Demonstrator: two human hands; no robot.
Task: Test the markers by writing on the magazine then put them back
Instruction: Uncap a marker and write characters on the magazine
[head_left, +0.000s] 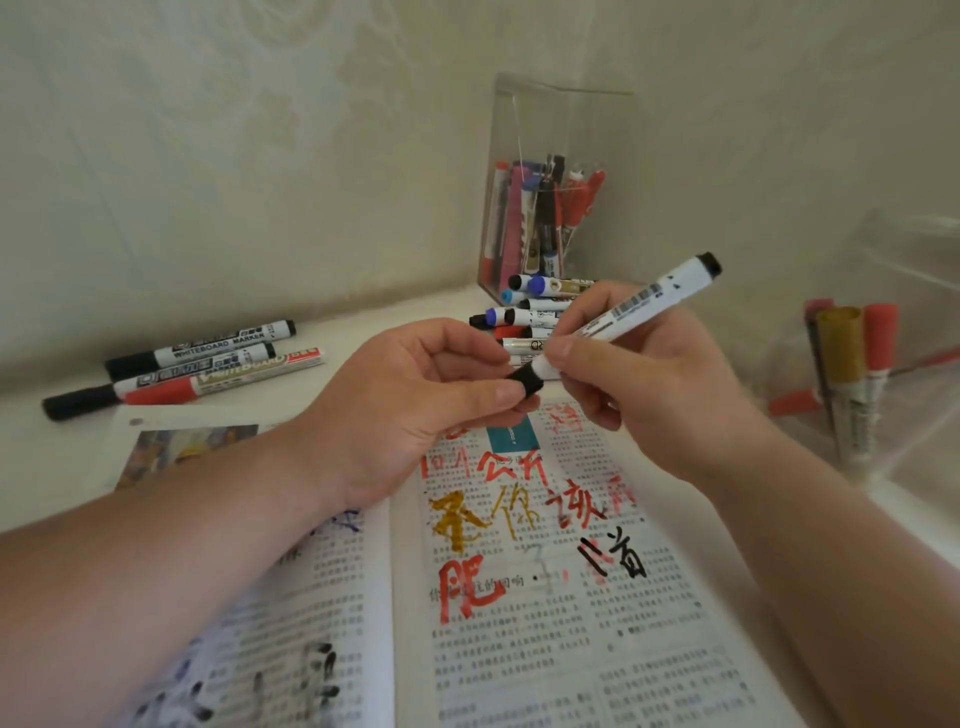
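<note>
Partly the left hand (415, 400) hides the cap (527, 380); right hand (654, 389) holds marker (641, 302).

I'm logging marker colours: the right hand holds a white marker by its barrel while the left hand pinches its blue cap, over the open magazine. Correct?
No: the cap is black, not blue. In the head view, the right hand holds the white marker by its barrel while the left hand pinches that black cap over the open magazine.
</note>
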